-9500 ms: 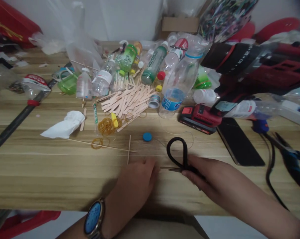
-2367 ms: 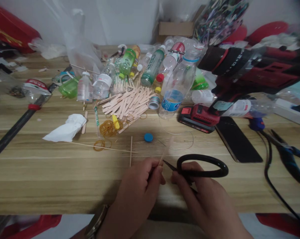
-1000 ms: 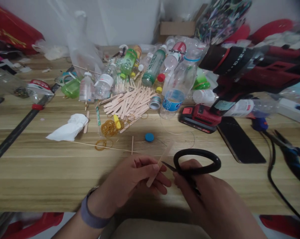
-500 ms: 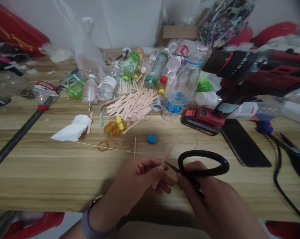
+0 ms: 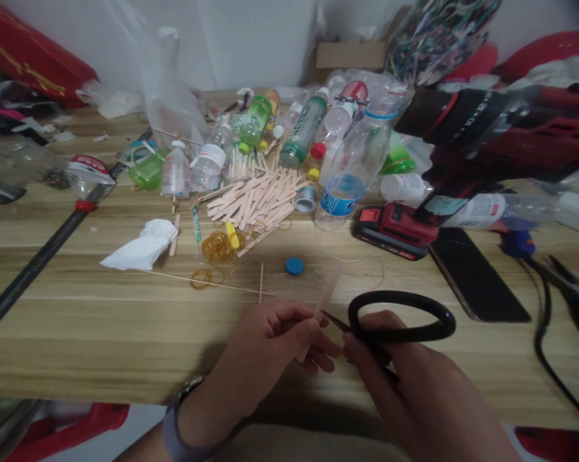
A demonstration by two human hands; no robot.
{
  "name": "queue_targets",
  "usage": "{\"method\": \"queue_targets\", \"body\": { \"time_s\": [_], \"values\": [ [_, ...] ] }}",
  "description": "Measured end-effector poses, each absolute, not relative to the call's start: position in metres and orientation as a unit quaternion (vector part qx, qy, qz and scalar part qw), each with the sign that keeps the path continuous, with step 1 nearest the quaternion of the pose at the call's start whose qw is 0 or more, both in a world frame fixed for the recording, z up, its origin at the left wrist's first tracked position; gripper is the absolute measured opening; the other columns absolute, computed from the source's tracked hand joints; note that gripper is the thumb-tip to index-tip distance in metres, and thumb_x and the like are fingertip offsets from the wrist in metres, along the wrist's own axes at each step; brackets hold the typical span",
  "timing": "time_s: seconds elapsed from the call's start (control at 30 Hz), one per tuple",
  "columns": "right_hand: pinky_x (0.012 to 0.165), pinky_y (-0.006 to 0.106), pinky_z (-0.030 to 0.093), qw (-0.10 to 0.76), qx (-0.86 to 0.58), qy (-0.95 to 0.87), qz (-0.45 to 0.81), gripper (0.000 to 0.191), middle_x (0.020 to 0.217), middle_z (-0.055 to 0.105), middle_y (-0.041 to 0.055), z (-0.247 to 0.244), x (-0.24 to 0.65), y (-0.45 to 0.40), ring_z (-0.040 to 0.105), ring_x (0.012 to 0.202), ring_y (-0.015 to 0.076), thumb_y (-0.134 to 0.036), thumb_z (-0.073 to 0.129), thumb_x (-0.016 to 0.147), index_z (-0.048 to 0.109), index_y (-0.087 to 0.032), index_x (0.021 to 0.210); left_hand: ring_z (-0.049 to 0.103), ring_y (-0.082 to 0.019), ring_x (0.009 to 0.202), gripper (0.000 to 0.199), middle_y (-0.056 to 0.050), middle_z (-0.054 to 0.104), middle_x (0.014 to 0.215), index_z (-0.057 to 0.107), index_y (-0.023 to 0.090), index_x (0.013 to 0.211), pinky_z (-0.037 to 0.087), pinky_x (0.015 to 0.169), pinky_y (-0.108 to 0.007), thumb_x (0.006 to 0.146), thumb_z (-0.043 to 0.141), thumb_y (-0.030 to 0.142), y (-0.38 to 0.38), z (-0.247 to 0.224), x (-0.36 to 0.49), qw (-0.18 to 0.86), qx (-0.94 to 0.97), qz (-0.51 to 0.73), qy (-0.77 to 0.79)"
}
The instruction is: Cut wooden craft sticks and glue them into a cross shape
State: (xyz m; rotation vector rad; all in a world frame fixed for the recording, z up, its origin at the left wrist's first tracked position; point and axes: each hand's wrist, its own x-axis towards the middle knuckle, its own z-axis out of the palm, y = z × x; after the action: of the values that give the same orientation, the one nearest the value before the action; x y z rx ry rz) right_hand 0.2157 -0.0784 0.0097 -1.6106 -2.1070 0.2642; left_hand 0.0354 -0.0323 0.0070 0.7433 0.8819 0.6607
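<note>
Between the thumb and fingers of my left hand (image 5: 284,333) is a flat wooden craft stick (image 5: 328,292), slanting up and to the right. My right hand (image 5: 404,378) grips a pair of black-handled scissors (image 5: 399,330) near the blades. One handle loop stands up above the hand, and the pointed blade tip is at the stick, just above my left thumb; whether it touches, I cannot tell. A blue bottle cap (image 5: 294,266) lies on the table beyond my hands. To its left are a thin wooden skewer (image 5: 207,282) and a short thin stick (image 5: 261,282).
Beyond the hands lie a heap of craft sticks (image 5: 255,199), rubber bands (image 5: 216,247) and several plastic bottles (image 5: 340,199). A red cordless drill (image 5: 399,228) stands at right beside a phone (image 5: 479,276) and pliers (image 5: 575,301). A white tissue (image 5: 142,245) and a dark bar (image 5: 34,260) are at left.
The view has shifted slightly. Both hands keep nearly the same pose, with the scissor tip still at the craft stick.
</note>
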Motion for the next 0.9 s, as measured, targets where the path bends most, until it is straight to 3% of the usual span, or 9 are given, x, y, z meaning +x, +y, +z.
{"method": "queue_targets", "body": {
  "time_s": [0.3,0.43,0.53,0.67,0.8,0.9],
  "values": [
    [0.034,0.025,0.042,0.223,-0.589,-0.771,0.095,0.006,0.06,0.071,-0.0037,0.008,0.218,-0.079,0.07,0.044,0.0205,-0.027,0.046,0.098,0.05,-0.024,0.101,0.069,-0.012,0.058,0.018,-0.001,0.077,0.069,0.068,0.016,0.082,0.05,0.057,-0.021,0.08,0.068,0.034,-0.031,0.006,0.039,0.772,0.369,0.296,0.425],
    [0.035,0.026,0.042,0.228,-0.588,-0.771,0.088,0.008,0.063,0.071,-0.0029,0.009,0.218,-0.079,0.07,0.045,0.0203,-0.027,0.043,0.099,0.05,-0.024,0.103,0.071,-0.015,0.066,0.018,-0.001,0.076,0.075,0.069,0.018,0.089,0.053,0.062,-0.024,0.087,0.06,0.033,-0.033,0.008,0.038,0.709,0.453,0.283,0.46],
    [0.035,0.027,0.043,0.221,-0.6,-0.766,0.072,0.013,0.063,0.072,-0.0009,0.005,0.217,-0.08,0.07,0.045,0.0222,-0.029,0.04,0.1,0.051,-0.022,0.102,0.071,-0.017,0.073,0.022,0.0,0.076,0.078,0.07,0.021,0.09,0.052,0.067,-0.026,0.094,0.051,0.03,-0.037,0.009,0.037,0.581,0.588,0.275,0.491],
    [0.034,0.029,0.041,0.222,-0.613,-0.754,0.081,0.016,0.061,0.071,0.0013,0.002,0.216,-0.079,0.07,0.045,0.0248,-0.033,0.042,0.098,0.054,-0.022,0.096,0.072,-0.021,0.075,0.026,-0.003,0.078,0.084,0.07,0.019,0.099,0.052,0.065,-0.03,0.099,0.044,0.024,-0.047,0.004,0.039,0.334,0.749,0.254,0.512],
    [0.044,0.025,0.05,0.239,-0.615,-0.704,0.264,0.022,0.061,0.07,0.0008,0.008,0.216,-0.07,0.069,0.052,0.0185,-0.03,0.043,0.096,0.055,-0.024,0.078,0.073,-0.024,0.069,0.032,-0.008,0.078,0.085,0.064,0.013,0.114,0.056,0.059,-0.034,0.101,0.035,0.019,-0.056,-0.006,0.041,0.123,0.828,0.254,0.483],
    [0.047,0.022,0.051,0.245,-0.595,-0.701,0.308,0.027,0.06,0.066,-0.0004,0.011,0.215,-0.065,0.066,0.051,0.0148,-0.025,0.042,0.096,0.055,-0.024,0.073,0.072,-0.022,0.063,0.033,-0.007,0.078,0.081,0.063,0.013,0.112,0.056,0.054,-0.031,0.101,0.032,0.015,-0.057,-0.007,0.042,0.068,0.841,0.244,0.477]
  ]
}}
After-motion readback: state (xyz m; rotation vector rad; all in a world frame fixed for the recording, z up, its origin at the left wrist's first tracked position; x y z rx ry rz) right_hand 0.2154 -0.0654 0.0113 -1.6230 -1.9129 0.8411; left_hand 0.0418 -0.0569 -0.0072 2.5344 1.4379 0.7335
